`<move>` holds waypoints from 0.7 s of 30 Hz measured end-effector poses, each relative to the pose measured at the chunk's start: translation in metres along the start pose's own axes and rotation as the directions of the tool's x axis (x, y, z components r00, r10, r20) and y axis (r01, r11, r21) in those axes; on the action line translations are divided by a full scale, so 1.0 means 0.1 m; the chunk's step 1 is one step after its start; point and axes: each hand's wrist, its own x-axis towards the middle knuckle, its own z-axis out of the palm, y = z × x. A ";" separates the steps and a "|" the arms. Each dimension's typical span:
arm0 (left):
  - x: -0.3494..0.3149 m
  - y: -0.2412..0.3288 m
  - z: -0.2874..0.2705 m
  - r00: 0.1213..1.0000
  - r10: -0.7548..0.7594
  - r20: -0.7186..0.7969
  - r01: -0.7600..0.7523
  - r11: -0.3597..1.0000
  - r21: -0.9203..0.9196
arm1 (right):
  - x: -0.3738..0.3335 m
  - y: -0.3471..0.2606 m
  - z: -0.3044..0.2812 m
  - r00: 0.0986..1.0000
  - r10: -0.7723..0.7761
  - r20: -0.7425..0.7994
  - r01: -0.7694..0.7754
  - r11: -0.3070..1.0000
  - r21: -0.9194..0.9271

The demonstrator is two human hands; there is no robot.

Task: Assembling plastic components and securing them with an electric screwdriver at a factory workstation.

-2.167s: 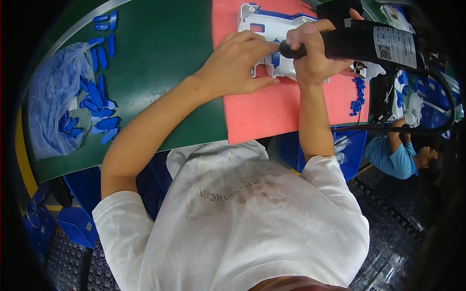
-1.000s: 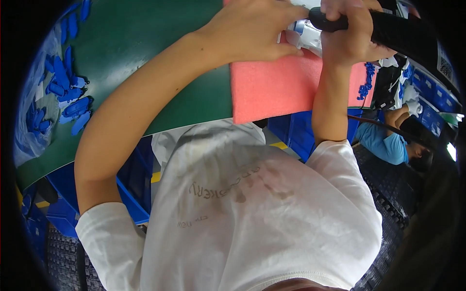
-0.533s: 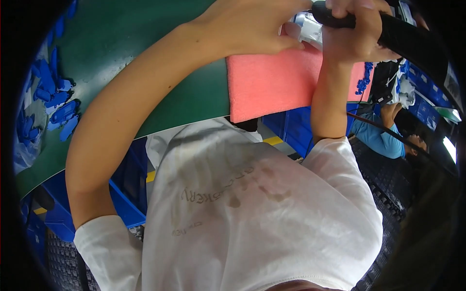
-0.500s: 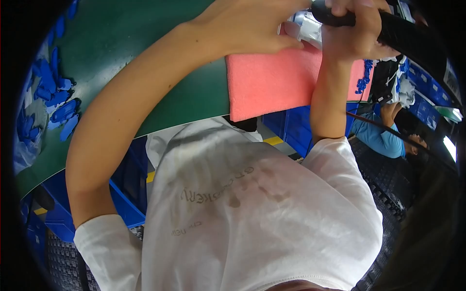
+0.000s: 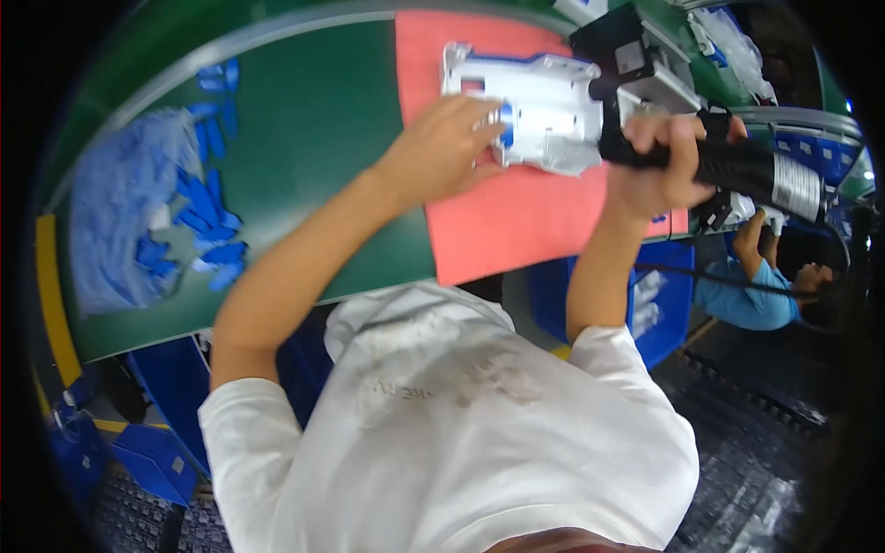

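A white plastic housing with blue along its far edge lies on a pink mat. My left hand reaches over the housing's near left corner. Its fingers are apart and slightly blurred, with fingertips beside a small blue part on the housing; whether they press on it I cannot tell. My right hand is wrapped round a black electric screwdriver, held tilted at the housing's right end. The driver's tip is hidden.
Several blue plastic parts lie beside a clear bag on the green table to the left. A black box stands behind the housing. Blue bins sit below the table edge. Another person is at the right.
The view has shifted, bringing the whole housing and more table into sight. My left hand has drawn back to the housing's left end; my right hand still holds the electric screwdriver.
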 end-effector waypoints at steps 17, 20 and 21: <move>1.04 -1.72 -0.95 0.961 -0.158 -0.228 0.255 0.826 0.504 | -0.37 -0.06 -1.47 0.868 0.483 -0.115 -0.482 0.762 -0.433; 1.03 -2.44 -1.10 0.920 -0.370 -0.127 0.381 0.777 0.501 | -0.38 -0.04 -1.55 0.879 0.457 -0.135 -0.469 0.779 -0.417; 1.10 -2.42 -1.05 0.937 -0.313 -0.155 0.326 0.629 0.705 | -0.39 -0.07 -1.60 0.881 0.443 -0.169 -0.471 0.778 -0.417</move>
